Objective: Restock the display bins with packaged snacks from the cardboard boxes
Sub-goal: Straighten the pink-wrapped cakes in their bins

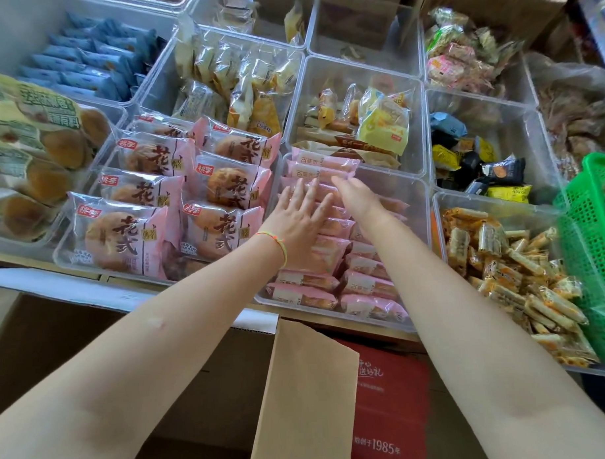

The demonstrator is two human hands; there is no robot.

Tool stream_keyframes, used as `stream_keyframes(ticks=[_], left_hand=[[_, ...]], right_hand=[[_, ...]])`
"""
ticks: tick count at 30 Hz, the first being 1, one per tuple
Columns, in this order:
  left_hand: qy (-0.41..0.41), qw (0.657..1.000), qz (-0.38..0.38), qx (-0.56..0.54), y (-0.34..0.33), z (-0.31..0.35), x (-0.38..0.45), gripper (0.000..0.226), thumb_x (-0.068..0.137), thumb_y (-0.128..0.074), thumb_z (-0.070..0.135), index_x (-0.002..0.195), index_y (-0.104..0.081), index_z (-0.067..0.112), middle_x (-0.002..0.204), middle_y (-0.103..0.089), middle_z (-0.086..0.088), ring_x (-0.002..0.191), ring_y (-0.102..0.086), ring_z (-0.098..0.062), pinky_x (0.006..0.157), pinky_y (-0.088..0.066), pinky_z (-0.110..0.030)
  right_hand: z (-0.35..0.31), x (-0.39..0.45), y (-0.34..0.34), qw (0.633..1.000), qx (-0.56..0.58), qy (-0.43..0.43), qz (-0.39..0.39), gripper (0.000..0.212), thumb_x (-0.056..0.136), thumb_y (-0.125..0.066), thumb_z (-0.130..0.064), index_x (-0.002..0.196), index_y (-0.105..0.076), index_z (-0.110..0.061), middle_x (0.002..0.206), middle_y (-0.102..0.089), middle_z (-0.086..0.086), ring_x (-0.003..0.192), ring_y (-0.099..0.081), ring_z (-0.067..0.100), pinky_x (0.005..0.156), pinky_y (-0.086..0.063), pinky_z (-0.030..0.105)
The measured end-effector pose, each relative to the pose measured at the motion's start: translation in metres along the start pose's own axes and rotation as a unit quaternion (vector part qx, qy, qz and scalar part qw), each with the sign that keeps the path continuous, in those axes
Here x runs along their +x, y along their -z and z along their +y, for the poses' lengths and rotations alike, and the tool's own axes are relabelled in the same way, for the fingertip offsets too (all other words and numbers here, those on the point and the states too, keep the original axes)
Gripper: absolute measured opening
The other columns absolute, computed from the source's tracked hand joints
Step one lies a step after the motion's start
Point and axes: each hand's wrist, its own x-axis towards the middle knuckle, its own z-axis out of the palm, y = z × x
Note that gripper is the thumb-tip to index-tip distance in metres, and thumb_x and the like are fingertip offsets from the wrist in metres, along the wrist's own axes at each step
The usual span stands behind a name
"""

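Pink snack packets [323, 228] lie stacked in rows in a clear plastic bin [415, 204] at the front edge of the bench [73, 287], seen from the head camera. Both hands are over the far rows. The left hand [299, 217] lies flat with straight, spread fingers on top of the packets, its grip released. The right hand [356, 196] reaches just beside it with fingers extended toward the back row; it seems to press or nudge rather than grasp, though its fingertips are partly hidden. An open cardboard box [301, 394] sits below the bench edge, between the forearms.

The rows look loosely piled, and the right side of the bin is less full than the left. My reading is that pushing down unevenly could tip the stack sideways into that gap and spoil the rows. The wrappers look slick, so flat palms may slide over them instead of shifting them. The bin stands close to the bench edge, so a hard shove toward the body could spill front packets into the box. The left forearm also passes near the neighbouring bin of large pink bread packs [136, 235] and could drag one out.
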Motion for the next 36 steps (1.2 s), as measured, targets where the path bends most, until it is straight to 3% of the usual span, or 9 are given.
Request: stream_keyframes(ticks=[7,10,15,17,22,25,29,32,36], left_hand=[[0.004,1.000,0.008,-0.011,0.002,-0.011,0.015,0.136,0.061,-0.046,0.094,0.153,0.023,0.020,0.159,0.023,-0.019,0.146,0.022,-0.041,0.119,0.004,-0.059],[0.002,1.000,0.010,-0.010,0.002,-0.013,0.019,0.138,0.057,-0.046,0.096,0.153,0.023,0.023,0.159,0.026,-0.019,0.145,0.025,-0.042,0.117,0.006,-0.060],[0.000,1.000,0.008,-0.018,-0.003,-0.014,0.021,0.132,0.061,-0.043,0.095,0.152,0.023,0.026,0.159,0.025,-0.017,0.145,0.025,-0.041,0.117,0.007,-0.061],[0.000,1.000,0.006,-0.022,-0.004,-0.014,0.021,0.127,0.064,-0.039,0.094,0.152,0.023,0.027,0.159,0.025,-0.017,0.145,0.025,-0.040,0.117,0.005,-0.061],[-0.010,1.000,0.005,-0.029,-0.003,-0.014,0.023,0.113,0.072,-0.026,0.093,0.151,0.024,0.030,0.159,0.026,-0.016,0.145,0.024,-0.040,0.117,0.006,-0.060],[-0.007,1.000,0.001,-0.027,-0.002,-0.015,0.022,0.112,0.073,-0.023,0.092,0.152,0.024,0.029,0.159,0.027,-0.016,0.145,0.026,-0.039,0.117,0.007,-0.060],[-0.006,1.000,-0.002,-0.019,-0.002,-0.014,0.021,0.111,0.073,-0.022,0.093,0.151,0.025,0.030,0.158,0.027,-0.015,0.145,0.025,-0.039,0.118,0.007,-0.059],[-0.003,1.000,-0.003,-0.019,-0.003,-0.013,0.023,0.111,0.072,-0.022,0.094,0.152,0.024,0.031,0.159,0.026,-0.016,0.146,0.023,-0.039,0.118,0.007,-0.059],[-0.005,1.000,-0.014,-0.019,0.008,-0.013,0.020,0.116,0.069,-0.033,0.093,0.153,0.018,0.031,0.160,0.023,-0.017,0.147,0.020,-0.041,0.118,0.006,-0.059]], right_hand=[[-0.001,0.008,0.005,0.995,-0.075,0.032,0.061,0.049,0.103,-0.036,-0.040,0.144,-0.047,-0.015,0.143,-0.052,0.008,0.130,-0.048,0.027,0.107,-0.037,0.039],[-0.001,0.014,0.008,0.991,-0.040,0.028,0.122,0.061,0.102,-0.038,-0.043,0.155,-0.029,-0.015,0.155,-0.038,0.009,0.140,-0.038,0.030,0.112,-0.031,0.043],[-0.012,0.021,-0.004,0.998,0.033,-0.005,0.053,0.054,0.100,-0.039,-0.051,0.146,-0.045,-0.022,0.140,-0.049,0.000,0.125,-0.048,0.024,0.110,-0.036,0.042],[-0.013,0.022,-0.005,0.999,0.031,0.012,0.036,0.056,0.102,-0.037,-0.052,0.149,-0.042,-0.022,0.147,-0.046,0.003,0.131,-0.045,0.022,0.112,-0.034,0.042],[0.004,0.029,0.010,0.996,0.044,0.016,0.081,0.054,0.105,-0.029,-0.053,0.143,-0.048,-0.020,0.129,-0.050,-0.004,0.118,-0.043,0.014,0.105,-0.030,0.032],[-0.005,0.020,0.000,0.996,0.089,0.019,0.023,0.058,0.100,-0.034,-0.061,0.143,-0.050,-0.026,0.135,-0.049,-0.006,0.124,-0.044,0.012,0.111,-0.033,0.035],[0.009,0.024,0.004,0.990,0.140,0.000,0.007,0.091,0.069,-0.045,-0.092,0.138,-0.057,-0.033,0.141,-0.054,-0.007,0.131,-0.050,0.019,0.113,-0.036,0.046],[0.017,-0.007,0.003,0.978,0.177,-0.014,0.106,0.065,0.099,-0.033,-0.063,0.150,-0.041,-0.024,0.146,-0.042,-0.004,0.142,-0.034,0.022,0.115,-0.027,0.041],[0.039,-0.033,-0.030,0.952,0.266,-0.003,0.148,0.059,0.096,-0.038,-0.058,0.144,-0.047,-0.025,0.144,-0.050,0.001,0.131,-0.047,0.019,0.111,-0.038,0.042]])
